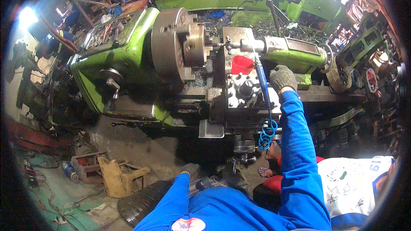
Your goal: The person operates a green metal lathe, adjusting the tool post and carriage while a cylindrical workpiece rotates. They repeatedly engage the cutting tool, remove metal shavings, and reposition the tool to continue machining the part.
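My right hand (283, 78), in a grey knit glove, reaches forward to the near side of the green lathe tailstock (314, 59). Its fingers look curled, but what they close on is hidden. Just left of it, a slim blue tool (262, 81) with a coiled blue cord (267, 133) leans across the square tool post (245, 90). A red plastic container (242, 65) sits behind the post. My left hand (190, 169), gloved too, is low near my body; its fingers are too unclear to read. At left is the large steel chuck (168, 45).
Beside me at the lower right is a person in a white shirt (351, 184). Metal shavings (222, 20) lie behind the lathe bed. A wooden stool (124, 175), a ribbed black cylinder (143, 201) and loose cables (55, 201) are on the floor at left. Handwheels (244, 158) project from the carriage.
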Action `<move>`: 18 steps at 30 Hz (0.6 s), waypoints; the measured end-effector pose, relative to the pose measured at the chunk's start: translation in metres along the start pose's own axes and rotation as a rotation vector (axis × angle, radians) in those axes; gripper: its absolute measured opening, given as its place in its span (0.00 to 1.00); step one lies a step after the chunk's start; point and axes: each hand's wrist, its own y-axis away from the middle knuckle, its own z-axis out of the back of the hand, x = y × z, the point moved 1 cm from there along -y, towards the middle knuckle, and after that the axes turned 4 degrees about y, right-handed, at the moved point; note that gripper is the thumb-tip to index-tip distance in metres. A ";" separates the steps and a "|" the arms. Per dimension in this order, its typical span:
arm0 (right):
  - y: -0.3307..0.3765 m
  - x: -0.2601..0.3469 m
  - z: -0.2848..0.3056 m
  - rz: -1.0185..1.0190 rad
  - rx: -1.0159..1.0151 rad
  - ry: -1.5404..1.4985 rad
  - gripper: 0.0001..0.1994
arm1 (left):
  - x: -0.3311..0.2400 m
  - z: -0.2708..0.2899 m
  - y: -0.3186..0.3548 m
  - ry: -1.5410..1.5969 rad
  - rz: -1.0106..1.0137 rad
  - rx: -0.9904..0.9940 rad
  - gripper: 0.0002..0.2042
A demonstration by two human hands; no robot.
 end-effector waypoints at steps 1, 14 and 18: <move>-0.001 0.000 -0.001 0.011 -0.001 0.001 0.20 | 0.001 -0.001 -0.003 0.047 0.044 0.008 0.28; 0.009 0.009 0.011 -0.083 0.015 0.020 0.21 | 0.023 -0.016 -0.033 -0.236 -0.152 -0.042 0.24; -0.002 0.003 0.004 -0.042 0.016 0.073 0.22 | 0.030 -0.019 -0.043 -0.180 -0.092 -0.038 0.24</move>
